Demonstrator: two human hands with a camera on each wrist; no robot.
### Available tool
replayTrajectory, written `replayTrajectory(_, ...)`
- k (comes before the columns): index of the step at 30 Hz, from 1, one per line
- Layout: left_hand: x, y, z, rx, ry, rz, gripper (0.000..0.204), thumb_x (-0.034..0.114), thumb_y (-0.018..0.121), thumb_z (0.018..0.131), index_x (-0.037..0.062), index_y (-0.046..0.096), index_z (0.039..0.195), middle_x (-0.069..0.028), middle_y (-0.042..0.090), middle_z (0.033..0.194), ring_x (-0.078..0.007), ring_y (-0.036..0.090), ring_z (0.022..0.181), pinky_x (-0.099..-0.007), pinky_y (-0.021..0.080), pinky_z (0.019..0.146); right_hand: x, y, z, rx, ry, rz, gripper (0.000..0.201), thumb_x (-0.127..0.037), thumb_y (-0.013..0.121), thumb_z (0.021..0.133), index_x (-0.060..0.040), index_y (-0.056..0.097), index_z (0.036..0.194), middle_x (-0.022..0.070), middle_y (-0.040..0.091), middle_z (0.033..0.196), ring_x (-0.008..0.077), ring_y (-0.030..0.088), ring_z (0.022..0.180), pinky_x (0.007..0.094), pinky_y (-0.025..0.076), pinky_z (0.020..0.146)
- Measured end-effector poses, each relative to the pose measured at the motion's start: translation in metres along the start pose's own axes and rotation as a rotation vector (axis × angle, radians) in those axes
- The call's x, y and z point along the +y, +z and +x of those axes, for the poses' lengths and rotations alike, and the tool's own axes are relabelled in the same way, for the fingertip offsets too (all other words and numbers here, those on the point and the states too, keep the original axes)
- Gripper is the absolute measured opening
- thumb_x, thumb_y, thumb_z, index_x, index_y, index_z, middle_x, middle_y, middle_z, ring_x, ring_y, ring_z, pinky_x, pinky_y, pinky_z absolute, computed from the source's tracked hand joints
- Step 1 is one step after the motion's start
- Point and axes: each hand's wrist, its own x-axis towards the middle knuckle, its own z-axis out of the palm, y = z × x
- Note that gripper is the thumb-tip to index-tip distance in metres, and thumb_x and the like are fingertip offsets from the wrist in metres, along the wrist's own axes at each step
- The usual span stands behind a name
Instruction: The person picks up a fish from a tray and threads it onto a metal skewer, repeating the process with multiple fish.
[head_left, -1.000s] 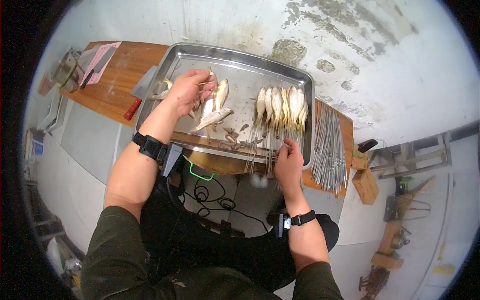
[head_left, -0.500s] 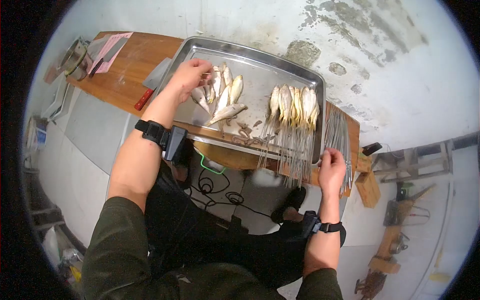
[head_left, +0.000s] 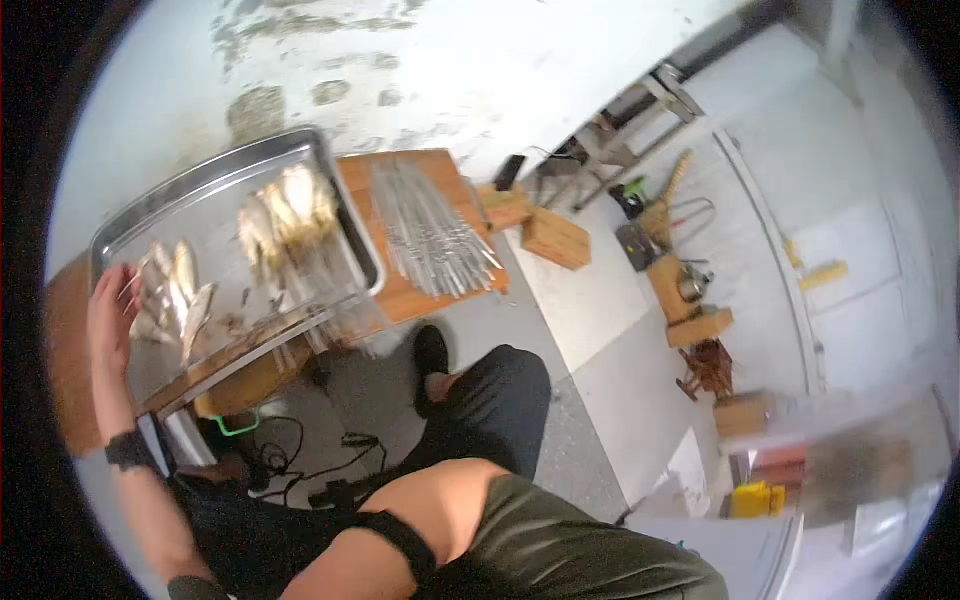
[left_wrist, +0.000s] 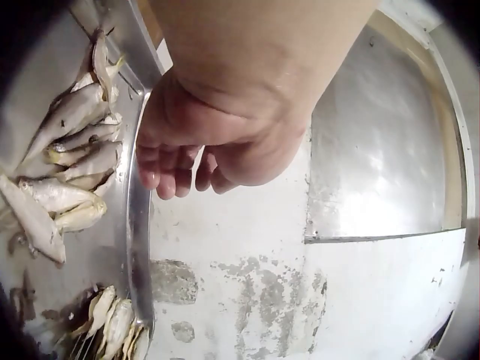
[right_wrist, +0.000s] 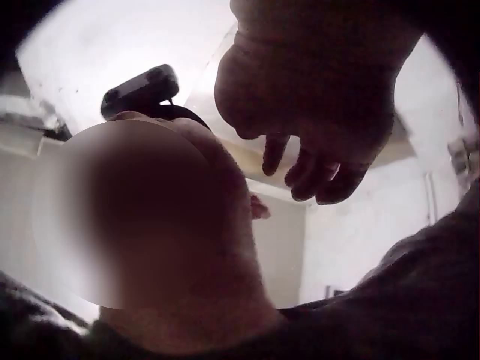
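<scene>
My left hand [head_left: 112, 310] is at the left side of a metal tray [head_left: 215, 240], beside a pile of loose fish [head_left: 183, 268]. In the left wrist view that hand [left_wrist: 217, 142] has loosely bent fingers, nothing between them, and overlaps the tray's rim. Several fish on thin metal skewers [head_left: 300, 195] lie side by side at the tray's right, skewer ends sticking out over the front rim. My right hand [right_wrist: 322, 120] is raised beside the person's head, its fingers loosely bent and holding nothing; the head view shows only the bent right arm.
A bundle of metal skewers [head_left: 430, 235] lies on the wooden board [head_left: 385, 310] right of the tray. Beyond it are wooden blocks [head_left: 555, 240] and a black object [head_left: 510, 172]. Black cable [head_left: 285, 445] coils on the floor under the table.
The head view has swung right. My right hand has left the tray's front right corner and come up beside the head. My left hand stays by the tray's left side.
</scene>
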Motion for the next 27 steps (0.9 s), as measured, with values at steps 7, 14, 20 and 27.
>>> replayTrajectory(7,-0.009,-0.019,0.014,-0.055,-0.019,-0.015,0.032,0.032,0.057,0.093,0.0090,0.057,0.115,0.0026,0.060,0.106,-0.0060,0.055,0.089,-0.0207,0.042,0.074,-0.011,-0.003,-0.006,0.053,-0.006,-0.379,0.030,-0.025,0.044,0.098,-0.0048,0.060,0.113,0.0085,0.061,0.093,0.0168,0.057,0.075,0.0307,0.046,0.061)
replayTrajectory(14,-0.015,-0.031,0.023,0.005,0.062,-0.034,0.041,0.035,0.057,0.092,0.0080,0.053,0.123,0.0004,0.055,0.118,-0.0090,0.052,0.098,-0.0251,0.038,0.083,-0.015,0.011,-0.008,0.121,-0.021,-0.721,0.026,-0.022,0.047,0.096,-0.0047,0.060,0.110,0.0085,0.060,0.092,0.0177,0.058,0.075,0.0308,0.046,0.062)
replayTrajectory(20,-0.008,-0.039,0.018,-0.088,0.020,-0.078,0.046,0.036,0.057,0.092,0.0072,0.051,0.126,-0.0010,0.055,0.122,-0.0103,0.052,0.103,-0.0253,0.038,0.086,-0.027,0.015,0.002,0.098,-0.057,-0.998,0.023,-0.020,0.049,0.094,-0.0045,0.059,0.108,0.0084,0.060,0.090,0.0185,0.058,0.075,0.0309,0.046,0.062)
replayTrajectory(27,-0.021,-0.058,0.025,-0.080,-0.009,-0.168,0.049,0.037,0.058,0.091,0.0070,0.049,0.128,-0.0020,0.057,0.120,-0.0117,0.054,0.104,-0.0255,0.038,0.089,-0.038,0.013,0.004,0.093,-0.065,-1.259,0.019,-0.017,0.051,0.092,-0.0043,0.059,0.105,0.0084,0.059,0.089,0.0193,0.058,0.075,0.0310,0.047,0.063)
